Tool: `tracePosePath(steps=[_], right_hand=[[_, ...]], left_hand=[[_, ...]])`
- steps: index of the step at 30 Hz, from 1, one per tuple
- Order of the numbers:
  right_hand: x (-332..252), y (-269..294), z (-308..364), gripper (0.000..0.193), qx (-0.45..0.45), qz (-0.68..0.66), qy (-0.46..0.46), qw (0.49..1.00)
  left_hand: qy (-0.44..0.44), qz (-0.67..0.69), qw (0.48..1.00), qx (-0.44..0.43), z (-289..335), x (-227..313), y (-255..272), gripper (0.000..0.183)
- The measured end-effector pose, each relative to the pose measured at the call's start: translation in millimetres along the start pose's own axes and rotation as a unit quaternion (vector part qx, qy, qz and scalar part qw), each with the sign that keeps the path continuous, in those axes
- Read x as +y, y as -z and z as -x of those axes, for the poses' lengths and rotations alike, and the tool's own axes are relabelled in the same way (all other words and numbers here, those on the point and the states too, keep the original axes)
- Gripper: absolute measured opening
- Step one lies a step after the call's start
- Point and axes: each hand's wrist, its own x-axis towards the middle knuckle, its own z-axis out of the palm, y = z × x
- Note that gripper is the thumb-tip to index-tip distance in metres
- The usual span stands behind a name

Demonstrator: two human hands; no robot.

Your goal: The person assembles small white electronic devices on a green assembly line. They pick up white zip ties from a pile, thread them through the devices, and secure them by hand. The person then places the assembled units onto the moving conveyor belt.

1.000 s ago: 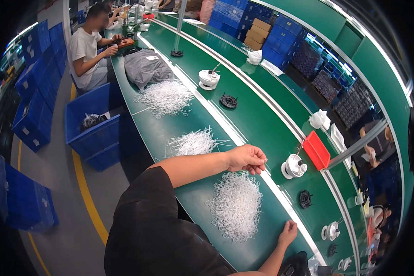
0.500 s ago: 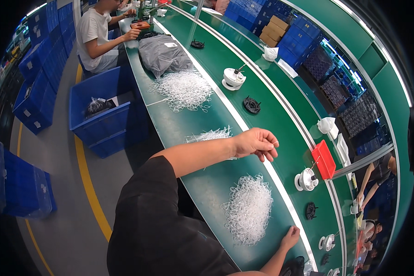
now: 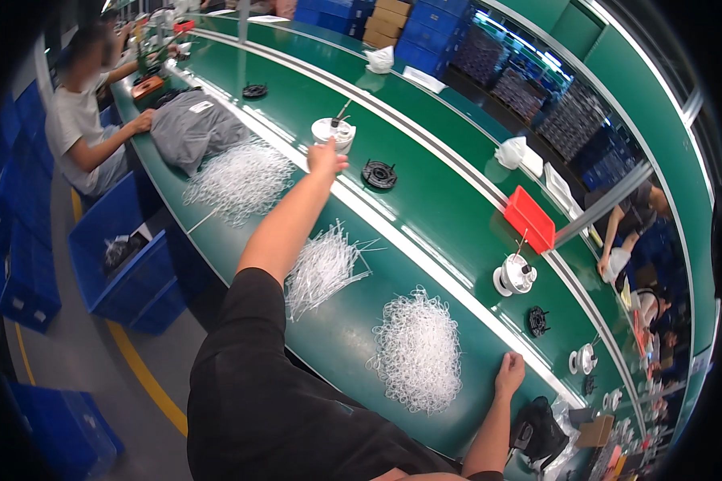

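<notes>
My left hand (image 3: 326,158) is stretched far out over the belt, its fingers closed at the near rim of a white round housing (image 3: 342,131) with a thin lead standing up from it. A black ring-shaped part (image 3: 379,175) lies just right of that hand. Below my left forearm is a pile of straight white cable ties (image 3: 322,271). My right hand (image 3: 511,373) rests closed near the bench edge by the belt; what its fingers hold, if anything, is hidden. Left of it lies a heap of looped white ties (image 3: 419,350).
Another looped heap (image 3: 241,180) lies beside a grey bag (image 3: 194,128) farther along. More white housings (image 3: 515,275) and black parts (image 3: 537,321) line the green belt (image 3: 449,216). A red tray (image 3: 529,219) stands across it. One person (image 3: 84,120) sits at the far left, near a blue bin (image 3: 128,256).
My left hand has moved forward and left from above the bench to the white housing. My right hand remains closed by the belt edge. The view has swung to the right.
</notes>
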Motion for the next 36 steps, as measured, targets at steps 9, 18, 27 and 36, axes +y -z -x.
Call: tracePosePath(steps=[9,18,27,36], right_hand=[[-6.6,0.2,1.0,0.014,-0.011,0.025,-0.032,0.999],[-23.0,1.4,-25.0,0.033,-0.030,-0.284,-0.231,0.930],[-138.3,23.6,-53.6,0.038,-0.090,-0.325,-0.021,0.941],[-73.2,69.6,-23.8,0.026,-0.043,-0.253,-0.079,0.963]], left_hand=[[-0.006,-0.053,0.998,-0.018,-55.5,-12.6,2.6,0.032],[-0.038,-0.099,0.955,-0.278,89.4,7.3,-35.4,0.034],[0.168,-0.179,0.786,-0.568,340.1,-53.9,-86.5,0.035],[0.189,-0.269,0.676,-0.659,456.1,-129.8,-83.9,0.038]])
